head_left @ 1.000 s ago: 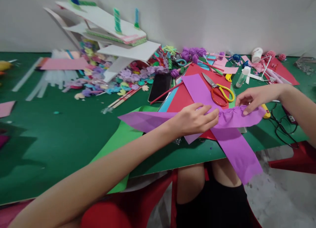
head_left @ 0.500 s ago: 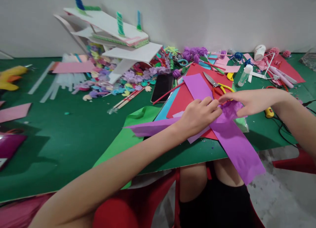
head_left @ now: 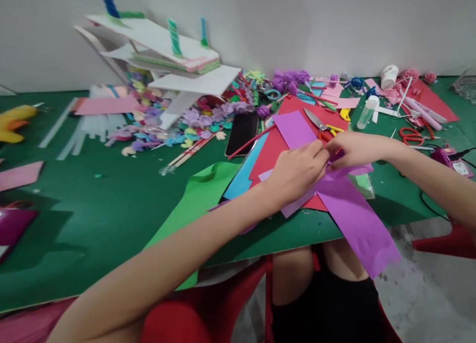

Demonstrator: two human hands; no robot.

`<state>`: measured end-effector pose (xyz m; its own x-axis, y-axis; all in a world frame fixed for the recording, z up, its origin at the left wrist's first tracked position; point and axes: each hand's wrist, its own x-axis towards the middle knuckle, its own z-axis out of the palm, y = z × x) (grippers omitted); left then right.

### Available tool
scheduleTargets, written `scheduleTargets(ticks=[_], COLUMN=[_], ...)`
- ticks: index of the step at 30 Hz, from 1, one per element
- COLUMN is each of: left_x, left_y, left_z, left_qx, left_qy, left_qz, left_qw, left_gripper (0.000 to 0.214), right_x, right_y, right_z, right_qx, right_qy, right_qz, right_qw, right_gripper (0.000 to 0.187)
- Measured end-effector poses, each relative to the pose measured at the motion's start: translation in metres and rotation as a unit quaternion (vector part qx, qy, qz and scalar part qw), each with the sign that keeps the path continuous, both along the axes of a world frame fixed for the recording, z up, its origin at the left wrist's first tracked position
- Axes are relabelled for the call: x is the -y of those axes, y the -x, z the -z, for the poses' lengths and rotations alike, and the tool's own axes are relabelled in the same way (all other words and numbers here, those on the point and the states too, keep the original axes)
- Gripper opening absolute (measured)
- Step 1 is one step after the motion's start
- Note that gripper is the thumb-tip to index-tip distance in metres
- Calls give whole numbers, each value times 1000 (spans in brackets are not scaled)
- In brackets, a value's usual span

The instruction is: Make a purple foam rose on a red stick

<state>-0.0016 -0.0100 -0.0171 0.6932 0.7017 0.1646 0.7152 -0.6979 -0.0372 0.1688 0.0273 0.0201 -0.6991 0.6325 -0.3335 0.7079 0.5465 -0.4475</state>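
The green worktop (head_left: 111, 199) is crowded along the wall side, with a leaning stack of white foam boards (head_left: 193, 80) at the back and loose coloured sheets spread in front of the person. A green sheet (head_left: 197, 194) and a red sheet (head_left: 275, 149) lie under a broad flat purple band (head_left: 357, 219), whose long axis runs on a slant from the middle of the worktop toward the person's right knee, its lower end hanging off the edge. Right over that band the two hands meet. The left hand (head_left: 297, 172) comes in from the near left and the right hand (head_left: 353, 149) from the far right, fingertips almost touching, both pinched tight on a gathered purple strip (head_left: 347, 170). The bunched part lies just under and to the right of the pinch, so it sits closer to the right hand. A thin tail seems to trail back left beneath the left forearm, though most of it is hidden. Scissors (head_left: 316, 121) lie just beyond the knuckles, blades pointing away to the left.
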Motion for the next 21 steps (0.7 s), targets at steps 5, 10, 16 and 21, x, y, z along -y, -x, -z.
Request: scheduleTargets(ticks=[5, 10, 16, 21], left_x=[-4, -12, -14, -18], left_y=[7, 12, 13, 16], left_z=[-2, 1, -2, -1], left_qx=[124, 217, 178, 215], left_qy=[152, 240, 258, 302], left_qz=[3, 17, -5, 21], left_qw=[981, 946, 950, 928], left_gripper=[21, 18, 20, 18], right_x=[1, 3, 4, 5], right_y=[-2, -6, -8, -4], right_z=[5, 3, 3, 3], right_qx=[-33, -28, -52, -49], right_qy=[-15, -24, -28, -35], right_qz=[51, 56, 35, 18], right_qw=[998, 998, 998, 998], right_gripper=[13, 12, 11, 11])
